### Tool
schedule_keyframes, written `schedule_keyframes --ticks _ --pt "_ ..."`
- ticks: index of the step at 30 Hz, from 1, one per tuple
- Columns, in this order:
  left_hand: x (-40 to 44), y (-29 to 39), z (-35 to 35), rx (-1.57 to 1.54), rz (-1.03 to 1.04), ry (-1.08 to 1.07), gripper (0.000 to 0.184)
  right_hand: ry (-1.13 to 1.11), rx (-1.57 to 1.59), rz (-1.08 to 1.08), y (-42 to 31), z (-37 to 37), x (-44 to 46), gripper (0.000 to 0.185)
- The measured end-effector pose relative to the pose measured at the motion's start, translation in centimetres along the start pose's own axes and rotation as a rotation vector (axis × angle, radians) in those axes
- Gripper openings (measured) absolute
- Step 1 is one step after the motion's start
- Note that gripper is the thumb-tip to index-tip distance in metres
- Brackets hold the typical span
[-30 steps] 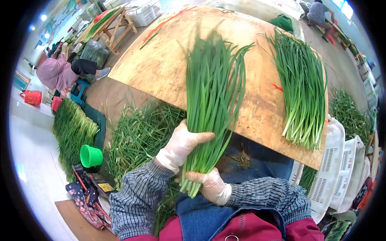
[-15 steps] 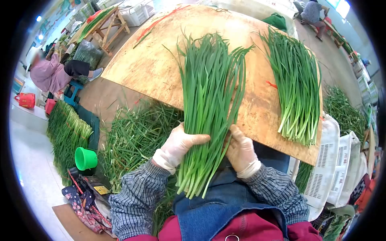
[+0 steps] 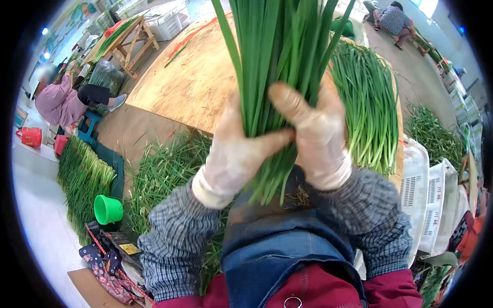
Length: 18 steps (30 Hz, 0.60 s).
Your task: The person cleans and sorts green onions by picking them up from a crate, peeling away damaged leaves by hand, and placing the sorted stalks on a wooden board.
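Note:
A thick bunch of Chinese chives (image 3: 269, 56) is held upright in front of me, leaves upward and pale cut ends hanging down over my apron. My gloved left hand (image 3: 231, 143) wraps round its lower part from the left, thumb across the front. From the right, my gloved right hand (image 3: 321, 133) grips the same bunch, its thumb laid over the leaves. The hands and stem ends are slightly blurred, and the bunch's tips run out of view at the top. A second pile of chives (image 3: 367, 113) lies on the wooden board (image 3: 190, 90), right of my hands.
Loose green trimmings (image 3: 164, 169) heap up left of my legs. Beyond them are a green bucket (image 3: 108, 210) and tied chives (image 3: 84, 179). White plastic crates (image 3: 415, 187) stand at my right. A seated person (image 3: 59, 102) is at the far left, another person (image 3: 394, 21) at the far right.
The bunch has been raised off the board and brought upright, closer to me. Both hands have moved up with it, and the right thumb now crosses its front.

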<state>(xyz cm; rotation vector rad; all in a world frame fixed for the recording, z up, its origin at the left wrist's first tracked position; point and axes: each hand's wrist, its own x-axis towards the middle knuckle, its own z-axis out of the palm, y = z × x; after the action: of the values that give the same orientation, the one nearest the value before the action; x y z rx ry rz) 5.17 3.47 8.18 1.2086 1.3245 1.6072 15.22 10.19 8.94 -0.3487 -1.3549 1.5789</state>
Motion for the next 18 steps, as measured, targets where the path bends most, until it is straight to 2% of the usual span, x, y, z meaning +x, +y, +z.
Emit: schedule_keyframes --ticks 3,6,9,10,13,15,16,17,18 --pt "3.5 0.1 1.2 0.008 0.15 0.008 0.063 -0.068 -0.245 -0.173 -2.7 -1.7 2.9 0.045" --pt "6.1 -0.1 2.5 -0.132 0.268 -0.064 0.061 -0.059 -0.133 -0.313 -2.8 -2.7 4.4 0.042" --pt "7.8 -2.5 3.0 -0.033 0.323 -0.037 0.062 -0.018 -0.252 -0.323 -1.9 -4.2 4.4 0.042" --pt "7.5 -2.9 3.0 -0.098 0.248 -0.059 0.065 -0.031 -0.374 -0.286 -1.7 -4.8 4.0 0.045" --pt "7.2 -6.3 2.1 -0.047 0.11 -0.125 0.063 -0.037 -0.251 -0.213 2.6 -6.4 2.8 0.053" --pt "6.6 -7.6 2.0 0.033 0.097 -0.118 0.054 -0.018 -0.146 -0.183 4.0 -6.5 2.0 0.054" --pt "6.3 -7.7 2.1 -0.026 0.09 -0.116 0.047 -0.006 -0.096 -0.168 4.5 -6.5 1.9 0.055" --pt "6.0 -7.2 2.2 -0.099 -0.018 -0.103 0.046 0.007 -0.132 -0.23 4.9 -6.5 2.1 0.052" --pt "6.2 -6.6 2.4 -0.093 -0.024 -0.103 0.047 0.003 -0.171 -0.258 4.8 -6.6 2.4 0.05"
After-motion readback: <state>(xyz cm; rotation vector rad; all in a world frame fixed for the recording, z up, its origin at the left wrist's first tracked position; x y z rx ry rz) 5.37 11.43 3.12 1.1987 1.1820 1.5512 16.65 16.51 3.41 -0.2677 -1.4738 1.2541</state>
